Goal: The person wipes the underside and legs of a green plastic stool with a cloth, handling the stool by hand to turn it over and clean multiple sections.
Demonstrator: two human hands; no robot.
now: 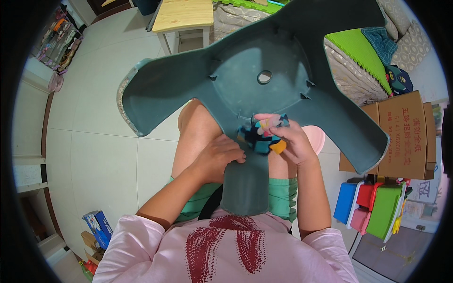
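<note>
A dark green plastic stool [247, 88] lies upside down across my lap, its hollow underside and wide legs facing up, with a round hole in the seat. My left hand [223, 155] grips the edge of the stool leg nearest my body, fingers curled over it. In my right hand [286, 136] is a small crumpled cloth [263, 141], patterned in dark blue, teal, pink and yellow. The cloth is against or just over the base of that same leg; it is somewhat blurred, and whether it touches cannot be told.
At the right stand a cardboard box [403, 138] and coloured plastic bins [385, 208]. A small wooden-topped table [184, 16] is ahead, beside a bed with green foam mats [357, 53]. A pink round item [315, 138] shows below the stool. A blue box [99, 228] sits at the lower left.
</note>
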